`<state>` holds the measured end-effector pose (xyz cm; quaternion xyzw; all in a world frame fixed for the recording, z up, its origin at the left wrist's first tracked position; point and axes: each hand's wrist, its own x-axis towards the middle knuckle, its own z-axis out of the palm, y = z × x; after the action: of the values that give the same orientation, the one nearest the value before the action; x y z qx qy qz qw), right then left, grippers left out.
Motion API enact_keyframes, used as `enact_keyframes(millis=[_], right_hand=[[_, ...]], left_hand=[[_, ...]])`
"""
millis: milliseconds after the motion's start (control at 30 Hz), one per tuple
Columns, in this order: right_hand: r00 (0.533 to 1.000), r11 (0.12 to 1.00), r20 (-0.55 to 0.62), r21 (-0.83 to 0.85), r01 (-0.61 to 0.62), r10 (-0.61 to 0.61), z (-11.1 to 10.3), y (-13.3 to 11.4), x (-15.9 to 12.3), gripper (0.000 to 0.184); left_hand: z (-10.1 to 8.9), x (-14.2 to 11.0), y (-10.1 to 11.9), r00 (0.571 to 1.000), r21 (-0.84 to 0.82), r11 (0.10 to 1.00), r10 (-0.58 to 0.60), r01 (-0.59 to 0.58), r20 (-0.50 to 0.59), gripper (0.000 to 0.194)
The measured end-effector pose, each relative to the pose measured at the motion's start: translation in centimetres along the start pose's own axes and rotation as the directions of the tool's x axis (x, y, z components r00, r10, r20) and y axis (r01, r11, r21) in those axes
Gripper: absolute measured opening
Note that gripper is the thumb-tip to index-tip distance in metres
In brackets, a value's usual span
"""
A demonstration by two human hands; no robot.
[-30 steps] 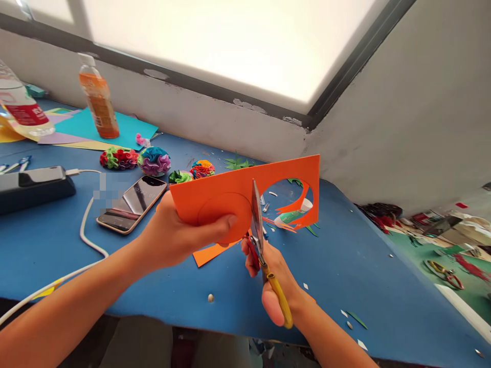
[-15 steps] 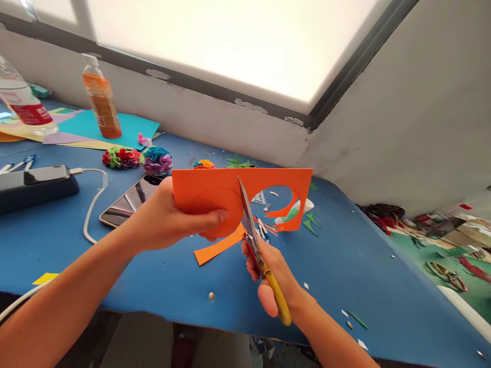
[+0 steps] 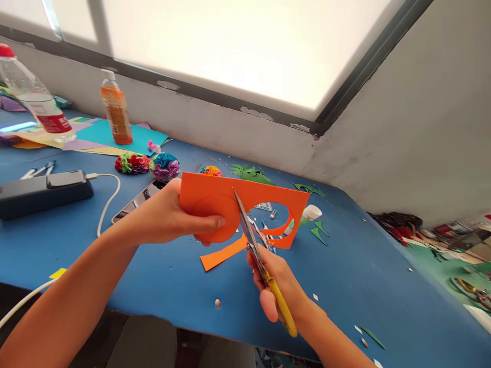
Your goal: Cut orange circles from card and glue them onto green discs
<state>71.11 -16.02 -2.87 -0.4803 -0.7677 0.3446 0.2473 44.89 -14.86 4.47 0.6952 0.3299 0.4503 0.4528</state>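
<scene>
My left hand point(image 3: 184, 217) pinches the left side of a sheet of orange paper point(image 3: 268, 193), thumb on the near face. A drawn circle outline shows partly around the thumb, and a round hole is cut through the sheet's right part. My right hand point(image 3: 274, 278) is closed around the scissors point(image 3: 264, 268), which have a yellow handle. Their blades meet the sheet along the right side of the drawn circle, tips pointing up. Below the sheet, an orange paper strip point(image 3: 222, 254) lies on the blue table point(image 3: 164, 301).
Ruffled paper flowers point(image 3: 164, 166), a phone point(image 3: 140, 200) and a dark power strip point(image 3: 44, 191) with a white cable lie to the left. Behind stand an orange drink bottle point(image 3: 117, 112) and a clear bottle point(image 3: 46, 110). Green paper scraps point(image 3: 253, 175) and a white-capped glue bottle point(image 3: 311, 213) are beyond the sheet.
The scissor tips have moved slightly left along the drawn curve, and the sheet has tilted down at its right end. The view has shifted a little to the left.
</scene>
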Motion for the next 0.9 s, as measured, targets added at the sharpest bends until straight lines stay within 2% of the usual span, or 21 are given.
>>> enact_keyframes(millis=[200,367,567,800,900], right_hand=[[1.000,1.000,0.011,-0.020,-0.013,0.014,0.0,-0.5,0.0,0.033],[0.997,0.999,0.073,-0.031,-0.010,0.012,-0.1,-1.4,0.1,0.029],[0.984,0.999,0.176,0.021,-0.037,0.033,-0.1,-1.6,0.1,0.014],[0.978,1.000,0.206,-0.024,-0.004,0.009,-0.3,-2.5,0.3,0.009],[0.975,1.000,0.222,-0.020,0.007,-0.002,-0.3,-2.5,0.3,0.009]], left_hand=[[-0.8,-0.1,0.3,0.994,0.003,0.996,-0.087,0.087,0.070,0.010],[-1.4,0.1,0.9,0.986,0.042,0.990,-0.136,0.133,0.096,0.007],[-2.2,0.0,1.2,0.967,0.088,0.970,-0.234,0.225,0.099,0.009],[-2.8,-0.3,1.1,0.957,0.143,0.956,-0.270,0.255,0.103,0.015],[-3.1,-0.4,0.9,0.967,0.170,0.960,-0.240,0.224,0.081,0.015]])
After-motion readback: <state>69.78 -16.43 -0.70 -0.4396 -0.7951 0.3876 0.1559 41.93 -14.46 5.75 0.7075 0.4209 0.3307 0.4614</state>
